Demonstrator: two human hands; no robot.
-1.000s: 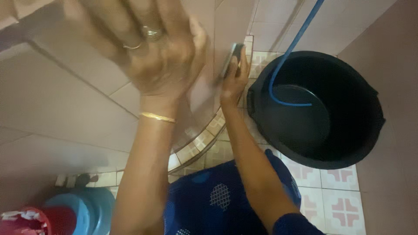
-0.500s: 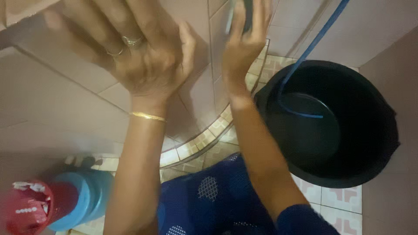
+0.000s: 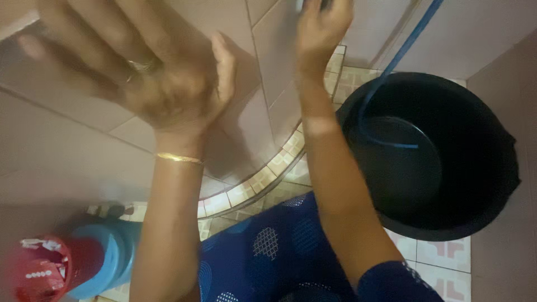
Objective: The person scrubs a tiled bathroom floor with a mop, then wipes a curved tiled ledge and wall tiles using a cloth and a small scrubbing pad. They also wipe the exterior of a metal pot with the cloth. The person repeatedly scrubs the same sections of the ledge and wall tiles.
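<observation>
Against the pink tiled wall [image 3: 67,162], your left hand [image 3: 162,84] lies spread flat, fingers splayed and open, bracing you; a ring sits on one finger and a thin gold bangle [image 3: 179,158] circles the wrist. Keep that palm planted, since it steadies your lean while the other arm works high.

Up at the top edge of the view, your right hand [image 3: 323,28] is closed around a small dark scrubbing pad [image 3: 310,4], most of which is cut off by the frame, so its exact shape cannot be told. The pad is pressed to the wall near the vertical grout line. To scrub well, keep the pad's flat face fully on the tile rather than on its edge, press through the heel of the palm, and run along the grout joints where dirt would likely collect. Short overlapping passes will probably serve better than long sweeps at this reach.

Below your right forearm stands a large black bucket [image 3: 481,184] on the patterned floor tiles [image 3: 442,263], with a blue hose [image 3: 391,61] curling down into it. Mind your elbow near that hose. At the lower left corner of the floor, a blue container [image 3: 106,257] and a red container [image 3: 39,268] sit touching each other, well apart from your scrubbing.
</observation>
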